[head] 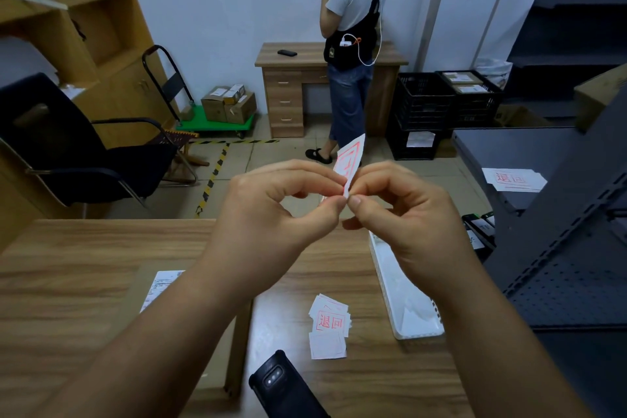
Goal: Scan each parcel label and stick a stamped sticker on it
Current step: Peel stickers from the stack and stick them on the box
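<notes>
Pinching sticker (350,163) (red stamp), both hands (271,207)

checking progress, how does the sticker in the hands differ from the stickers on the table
The sticker is pinched at its lower end by both hands, left and right, raised and edge-on. The stickers on the table lie flat in a loose pile, untouched. Both are white with a red stamp.

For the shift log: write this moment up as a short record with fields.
left hand: pinches the sticker's lower edge
right hand: pinches the same edge
sticker: red-stamped, held up above the desk
parcel: cardboard box on the desk, label up, under the left forearm
sticker pile: on the desk, right of the parcel
scanner: near edge
</notes>
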Available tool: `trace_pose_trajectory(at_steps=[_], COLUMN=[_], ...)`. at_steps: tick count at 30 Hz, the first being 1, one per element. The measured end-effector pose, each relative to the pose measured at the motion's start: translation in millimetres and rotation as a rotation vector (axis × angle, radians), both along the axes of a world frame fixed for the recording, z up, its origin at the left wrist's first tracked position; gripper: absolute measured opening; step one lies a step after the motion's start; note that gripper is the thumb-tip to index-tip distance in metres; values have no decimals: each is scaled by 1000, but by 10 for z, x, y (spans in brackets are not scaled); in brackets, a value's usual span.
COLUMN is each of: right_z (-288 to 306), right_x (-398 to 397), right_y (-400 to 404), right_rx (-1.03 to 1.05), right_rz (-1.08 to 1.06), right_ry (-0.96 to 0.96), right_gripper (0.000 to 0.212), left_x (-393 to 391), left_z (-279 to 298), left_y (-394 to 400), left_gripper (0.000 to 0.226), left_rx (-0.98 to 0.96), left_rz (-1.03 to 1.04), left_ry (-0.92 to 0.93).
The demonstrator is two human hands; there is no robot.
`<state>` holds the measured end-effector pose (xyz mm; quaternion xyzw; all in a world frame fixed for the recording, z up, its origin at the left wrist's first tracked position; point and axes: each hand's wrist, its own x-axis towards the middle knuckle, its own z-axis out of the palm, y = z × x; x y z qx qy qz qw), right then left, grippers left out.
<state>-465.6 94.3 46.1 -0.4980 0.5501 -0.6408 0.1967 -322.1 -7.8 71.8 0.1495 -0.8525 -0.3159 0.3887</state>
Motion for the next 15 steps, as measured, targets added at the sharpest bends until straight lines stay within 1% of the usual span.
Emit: trace_pose_trajectory(at_steps=[3,6,10,13,15], right_z=[20,57,61,96,126], right_x=[15,66,121,178,228], right_y=[9,17,5,14,20], right_rx=[11,3,21,35,34], right_rz=[-69,-94,-43,29,66], right_ry=[174,241,122,-68,-185], right_gripper=[6,6,6,6,9], left_x=[25,42,76,126,159], left_z=[4,2,-7,-4,-3], left_y=[13,23,8,-9,-23], left_gripper=[16,12,11,12,9], left_rx=[-28,-26,51,111,171], left_rz=[-1,17,32,11,-11], left_ry=[-17,-20,5,39,59])
